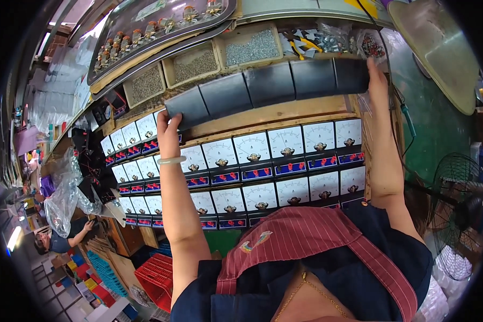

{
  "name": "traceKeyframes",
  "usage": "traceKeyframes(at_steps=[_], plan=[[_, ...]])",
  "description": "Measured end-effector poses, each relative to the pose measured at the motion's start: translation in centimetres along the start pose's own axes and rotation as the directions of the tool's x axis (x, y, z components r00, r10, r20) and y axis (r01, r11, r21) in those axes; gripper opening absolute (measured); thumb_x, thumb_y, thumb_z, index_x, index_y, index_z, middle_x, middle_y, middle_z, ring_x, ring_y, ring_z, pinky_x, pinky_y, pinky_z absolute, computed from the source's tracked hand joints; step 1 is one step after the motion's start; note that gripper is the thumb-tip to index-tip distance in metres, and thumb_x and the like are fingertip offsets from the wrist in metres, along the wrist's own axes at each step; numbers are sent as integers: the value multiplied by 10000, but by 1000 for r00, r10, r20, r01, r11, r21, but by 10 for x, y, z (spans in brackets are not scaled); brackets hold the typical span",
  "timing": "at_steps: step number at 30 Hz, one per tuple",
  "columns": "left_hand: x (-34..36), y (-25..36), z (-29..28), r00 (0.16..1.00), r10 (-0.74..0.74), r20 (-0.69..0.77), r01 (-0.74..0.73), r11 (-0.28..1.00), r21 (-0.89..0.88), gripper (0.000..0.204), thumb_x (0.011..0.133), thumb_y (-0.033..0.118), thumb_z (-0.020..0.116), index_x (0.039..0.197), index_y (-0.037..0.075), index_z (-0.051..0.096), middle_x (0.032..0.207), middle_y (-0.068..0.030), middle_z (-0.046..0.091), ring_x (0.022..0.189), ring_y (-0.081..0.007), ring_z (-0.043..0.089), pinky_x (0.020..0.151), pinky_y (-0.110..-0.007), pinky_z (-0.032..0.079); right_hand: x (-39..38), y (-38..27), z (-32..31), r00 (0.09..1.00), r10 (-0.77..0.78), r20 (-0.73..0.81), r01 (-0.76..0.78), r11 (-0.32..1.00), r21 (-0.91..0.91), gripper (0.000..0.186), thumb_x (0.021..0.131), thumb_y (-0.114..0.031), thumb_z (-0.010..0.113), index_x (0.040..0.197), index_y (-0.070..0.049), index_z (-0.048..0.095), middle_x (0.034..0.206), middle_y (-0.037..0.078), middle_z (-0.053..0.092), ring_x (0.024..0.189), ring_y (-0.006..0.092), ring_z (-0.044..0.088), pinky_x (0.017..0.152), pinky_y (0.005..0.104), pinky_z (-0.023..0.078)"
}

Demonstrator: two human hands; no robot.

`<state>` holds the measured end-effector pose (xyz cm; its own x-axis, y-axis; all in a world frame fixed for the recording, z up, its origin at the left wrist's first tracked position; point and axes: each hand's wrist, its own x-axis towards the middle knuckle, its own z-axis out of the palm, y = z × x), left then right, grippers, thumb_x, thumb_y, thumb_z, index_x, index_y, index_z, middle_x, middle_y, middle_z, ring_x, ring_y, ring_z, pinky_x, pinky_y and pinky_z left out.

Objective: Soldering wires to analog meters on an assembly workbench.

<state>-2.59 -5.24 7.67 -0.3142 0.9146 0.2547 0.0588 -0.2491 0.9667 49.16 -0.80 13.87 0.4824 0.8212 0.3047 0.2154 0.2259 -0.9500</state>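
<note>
Left hand: the left hand (169, 127) grips the left end of a row of dark grey, slightly curved rectangular plastic covers (268, 86), fingers (173, 119) curled shut over the end piece.
Right hand: the right hand (377, 80) presses flat against the right end of the same row, fingers (371, 68) straight and together along the end face; whether a thumb hooks behind, I cannot tell.
Row of covers: five pieces held edge to edge between the two hands, at about twelve o'clock from the person's chest.
Long axis: it runs from nine o'clock to three o'clock, the left end sagging a little lower, so each hand caps one end and neither is nearer the middle.
Below the row: a pale wooden board (284, 111), then rows of white-faced square panel meters with blue bases and red terminals (252, 155), lying face up at six o'clock from the covers.
Counter: the wooden counter (383, 137) carries all of this; beyond the covers, at twelve o'clock, sit shallow cardboard trays of small grey metal screws (254, 47) and yellow-handled pliers (300, 43).
Room: a black wire-guard floor fan (459, 214) stands at four o'clock; red plastic crates (156, 278) sit on the floor at seven o'clock, and another person (59, 240) works low at eight o'clock beside clear plastic bags (64, 193).
</note>
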Motion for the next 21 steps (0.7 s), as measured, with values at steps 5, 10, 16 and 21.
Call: traceKeyframes(at_steps=[5,10,16,21], plan=[[-9,-73,-14,996,-91,5,90,994,68,292,703,-66,539,968,56,528,809,22,496,730,-88,468,651,-228,404,4,104,-15,996,-69,53,71,997,-38,309,853,-258,726,739,-79,500,746,-26,476,662,78,422,632,257,379],[-32,-106,-29,985,-154,82,57,729,683,357,771,96,584,1127,68,609,949,-122,685,943,-222,638,827,-308,470,-29,127,-29,980,-50,195,92,972,-214,171,847,-153,717,863,-53,579,777,18,568,661,108,497,632,275,449],[-105,-71,-38,988,-109,-108,139,935,327,396,889,133,556,1260,-3,527,1057,-118,644,971,-194,602,877,-301,467,-91,118,-102,984,43,172,16,945,-325,257,889,-192,679,1013,26,626,832,38,627,760,109,556,684,257,453],[-164,-73,-1,960,-280,5,273,940,204,606,888,205,641,1396,-13,393,1263,-166,554,1112,-218,529,955,-312,424,-128,145,-131,953,203,226,-72,874,-481,400,891,-312,660,1023,64,624,897,117,646,794,188,603,707,319,474]])
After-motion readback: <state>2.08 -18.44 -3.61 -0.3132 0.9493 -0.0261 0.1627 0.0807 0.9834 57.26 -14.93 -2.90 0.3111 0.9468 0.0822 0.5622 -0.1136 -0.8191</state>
